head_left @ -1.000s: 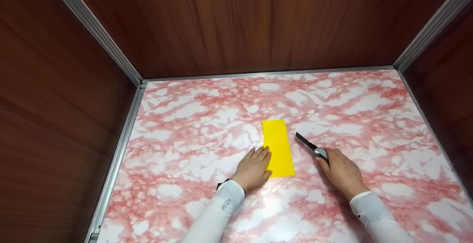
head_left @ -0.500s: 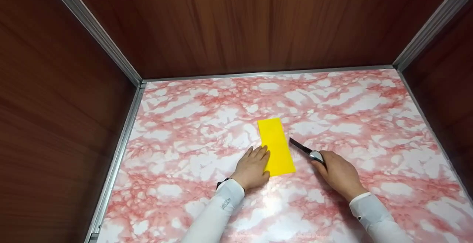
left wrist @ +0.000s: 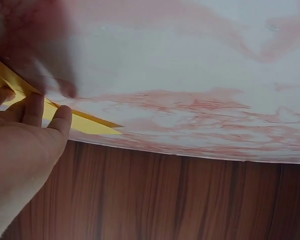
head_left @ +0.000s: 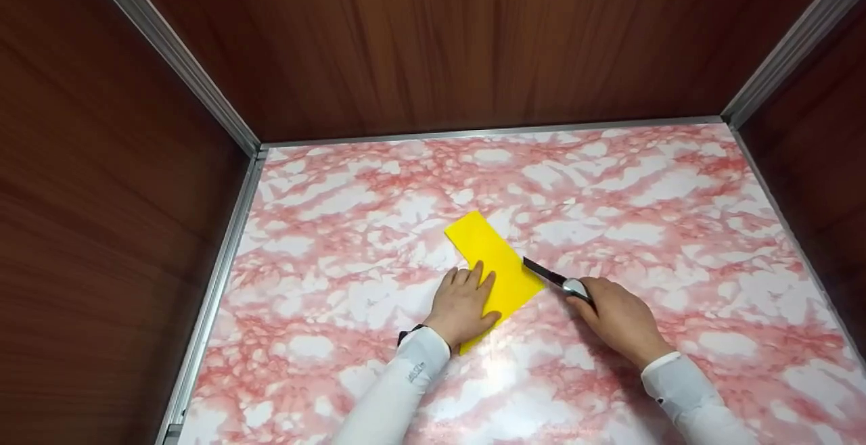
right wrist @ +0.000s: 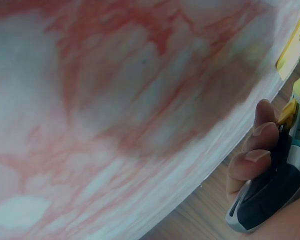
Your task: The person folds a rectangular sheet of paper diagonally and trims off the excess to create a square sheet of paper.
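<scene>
A strip of yellow paper (head_left: 497, 259) lies slanted on the tabletop in the head view. My left hand (head_left: 463, 306) rests on its left side with fingers spread, hiding part of it. The left wrist view has the fingertips of my left hand (left wrist: 30, 130) on the paper (left wrist: 90, 122), whose far end shows two edges slightly apart. My right hand (head_left: 622, 316) grips a utility knife (head_left: 575, 287) with its black blade out. The blade tip is at the paper's right edge; whether it touches is unclear. Curled fingers wrap the knife (right wrist: 275, 185) in the right wrist view.
The tabletop (head_left: 325, 228) has a red and white marbled cover. Dark wood-grain panels (head_left: 433, 46) with metal edging enclose its back, left and right. A tiny pale scrap (head_left: 570, 202) lies behind the knife.
The paper has turned counterclockwise under my left hand, its far end swinging left. My left fingers have spread. The knife has moved left and slightly nearer, up to the paper's edge.
</scene>
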`<action>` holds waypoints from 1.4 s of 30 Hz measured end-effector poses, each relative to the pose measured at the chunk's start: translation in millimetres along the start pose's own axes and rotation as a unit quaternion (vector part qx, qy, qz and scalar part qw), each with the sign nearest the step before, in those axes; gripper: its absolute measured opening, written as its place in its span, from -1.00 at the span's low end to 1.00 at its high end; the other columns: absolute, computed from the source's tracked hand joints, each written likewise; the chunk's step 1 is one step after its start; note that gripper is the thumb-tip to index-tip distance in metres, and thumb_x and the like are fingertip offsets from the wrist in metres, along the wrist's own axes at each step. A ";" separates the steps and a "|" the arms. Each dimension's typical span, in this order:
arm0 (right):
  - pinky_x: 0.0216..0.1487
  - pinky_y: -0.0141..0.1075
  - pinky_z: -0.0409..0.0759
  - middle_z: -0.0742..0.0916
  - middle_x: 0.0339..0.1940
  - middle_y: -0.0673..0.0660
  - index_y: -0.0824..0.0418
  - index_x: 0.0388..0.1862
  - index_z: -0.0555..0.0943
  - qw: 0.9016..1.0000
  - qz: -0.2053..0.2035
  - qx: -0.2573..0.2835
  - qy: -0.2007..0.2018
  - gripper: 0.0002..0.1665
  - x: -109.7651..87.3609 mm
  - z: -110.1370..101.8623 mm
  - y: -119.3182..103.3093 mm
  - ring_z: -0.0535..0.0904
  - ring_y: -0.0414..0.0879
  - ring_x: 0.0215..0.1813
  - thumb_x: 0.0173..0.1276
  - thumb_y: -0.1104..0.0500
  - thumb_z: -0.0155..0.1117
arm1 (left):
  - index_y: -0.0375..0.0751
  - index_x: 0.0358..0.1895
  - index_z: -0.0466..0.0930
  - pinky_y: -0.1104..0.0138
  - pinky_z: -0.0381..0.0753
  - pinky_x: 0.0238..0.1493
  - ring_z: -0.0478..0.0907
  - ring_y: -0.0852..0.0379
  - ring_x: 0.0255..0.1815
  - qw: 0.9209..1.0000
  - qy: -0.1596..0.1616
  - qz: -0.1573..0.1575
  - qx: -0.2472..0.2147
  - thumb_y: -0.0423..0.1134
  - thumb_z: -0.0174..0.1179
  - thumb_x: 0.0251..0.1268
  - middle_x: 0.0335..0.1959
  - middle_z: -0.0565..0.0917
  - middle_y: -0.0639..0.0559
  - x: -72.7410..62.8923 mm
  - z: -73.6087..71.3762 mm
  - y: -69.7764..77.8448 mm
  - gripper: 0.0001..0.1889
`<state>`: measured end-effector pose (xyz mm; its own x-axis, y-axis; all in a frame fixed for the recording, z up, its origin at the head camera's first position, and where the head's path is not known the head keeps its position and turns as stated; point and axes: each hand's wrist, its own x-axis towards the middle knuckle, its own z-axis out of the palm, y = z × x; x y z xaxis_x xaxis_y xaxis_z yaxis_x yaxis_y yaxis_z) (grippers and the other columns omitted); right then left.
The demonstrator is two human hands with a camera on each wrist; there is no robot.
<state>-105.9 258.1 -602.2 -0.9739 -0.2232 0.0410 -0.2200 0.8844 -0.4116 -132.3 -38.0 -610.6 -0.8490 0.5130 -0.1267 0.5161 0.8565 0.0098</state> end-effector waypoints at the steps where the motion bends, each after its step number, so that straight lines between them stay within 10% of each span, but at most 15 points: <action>1: -0.24 -0.03 0.53 0.66 -0.22 0.03 0.10 0.05 0.59 1.000 -0.001 0.000 0.000 -0.55 -0.4 -0.4 -0.2 0.54 -0.05 -0.27 0.36 -0.16 0.25 | 0.06 0.54 0.09 0.03 -0.02 0.42 0.16 -0.06 0.40 1.000 0.001 -0.002 0.001 0.39 -0.11 0.33 0.52 0.13 -0.12 0.6 -0.1 0.9 -0.18; 26: -0.26 -0.07 0.51 0.65 -0.23 0.01 0.12 0.09 0.59 0.999 0.017 -0.002 -0.042 -0.51 -6.8 -4.5 0.8 0.52 -0.10 -0.30 0.38 -0.18 0.23 | 0.24 0.51 0.17 -0.05 0.00 0.40 0.21 -0.09 0.31 0.998 0.035 -0.041 0.018 0.50 -0.16 0.24 0.35 0.31 -0.09 14.9 4.0 14.6 -0.19; 42: -0.22 -0.05 0.52 0.66 -0.21 -0.01 0.08 0.08 0.59 0.999 0.014 0.005 -0.033 -0.53 -10.7 -5.3 2.6 0.54 -0.09 -0.26 0.37 -0.19 0.22 | 0.17 0.39 0.42 0.13 0.20 0.36 0.35 -0.12 0.25 0.993 0.114 -0.023 0.028 0.28 0.00 0.37 0.13 0.46 -0.15 18.0 8.9 11.9 -0.41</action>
<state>-96.4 265.0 -598.9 -0.9739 -0.2248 -0.0313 -0.1911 0.8867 -0.4210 -140.4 -19.1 -621.6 -0.8720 0.4786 0.1031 0.4763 0.8780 -0.0474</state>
